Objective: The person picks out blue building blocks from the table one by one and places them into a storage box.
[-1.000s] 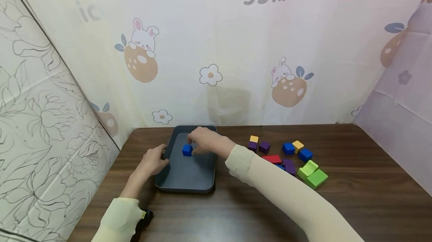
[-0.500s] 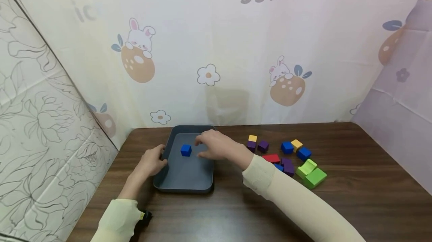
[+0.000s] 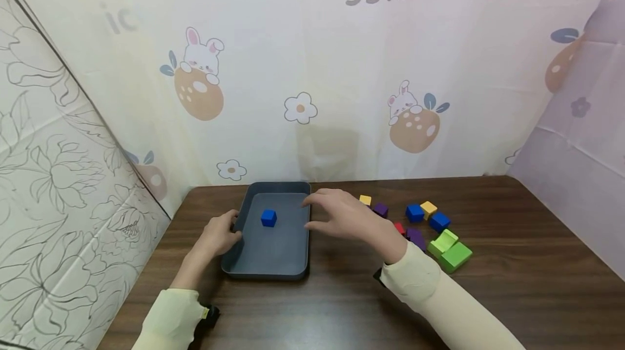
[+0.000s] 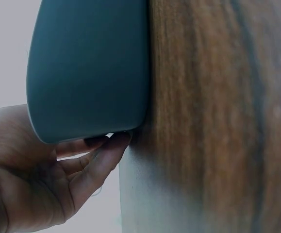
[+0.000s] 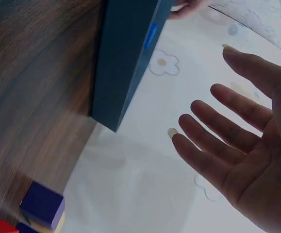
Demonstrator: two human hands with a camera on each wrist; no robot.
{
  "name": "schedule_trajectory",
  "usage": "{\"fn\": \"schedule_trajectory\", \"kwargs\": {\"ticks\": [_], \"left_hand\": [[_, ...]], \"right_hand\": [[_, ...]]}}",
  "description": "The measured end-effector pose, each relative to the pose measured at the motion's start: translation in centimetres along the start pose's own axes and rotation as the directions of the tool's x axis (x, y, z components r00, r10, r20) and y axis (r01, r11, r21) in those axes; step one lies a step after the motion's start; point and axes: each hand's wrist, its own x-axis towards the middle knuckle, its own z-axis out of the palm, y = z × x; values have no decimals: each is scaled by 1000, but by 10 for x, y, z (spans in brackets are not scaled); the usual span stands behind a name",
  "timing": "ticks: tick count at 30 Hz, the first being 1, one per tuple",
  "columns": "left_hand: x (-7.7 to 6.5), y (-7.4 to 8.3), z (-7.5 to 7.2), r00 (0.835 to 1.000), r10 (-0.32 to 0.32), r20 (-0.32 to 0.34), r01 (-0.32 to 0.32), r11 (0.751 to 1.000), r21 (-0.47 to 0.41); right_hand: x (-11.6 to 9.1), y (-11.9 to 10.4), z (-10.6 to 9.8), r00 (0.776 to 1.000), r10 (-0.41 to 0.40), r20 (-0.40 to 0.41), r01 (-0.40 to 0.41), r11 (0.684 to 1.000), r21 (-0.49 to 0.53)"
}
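A single blue cube [image 3: 268, 218] sits inside the dark grey tray [image 3: 273, 255], left of its centre. At the tray's left wall my left hand [image 3: 221, 235] grips the side, with fingers against the outer wall and the thumb by the rim. In the left wrist view those fingers [image 4: 99, 165] touch the tray wall close to the tabletop. My right hand [image 3: 344, 217] hovers by the tray's right rim, fingers apart and holding nothing. The right wrist view shows that hand's bare palm [image 5: 271, 170]. Part of the red block [image 3: 399, 228] is hidden behind the right hand and wrist.
Loose blocks lie right of the tray on the wooden table [image 3: 517, 241]: yellow [image 3: 365, 199], purple [image 3: 381, 210], blue [image 3: 415, 213] and green [image 3: 456, 256] among them. A printed curtain [image 3: 342, 68] hangs behind the table's back edge.
My right hand has let go of the blue cube and moved right, from over the tray to its right rim. The cube stays in the tray. My left hand holds its place.
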Motion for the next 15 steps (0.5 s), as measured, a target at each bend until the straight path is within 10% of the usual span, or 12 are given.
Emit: {"fn": "schedule_trajectory", "kwargs": {"ticks": [15], "left_hand": [[-2,-1,0,1000,-18,7,18,1000,4]], "right_hand": [[-46,26,-24,996,47,-75,-46,999,11]]}}
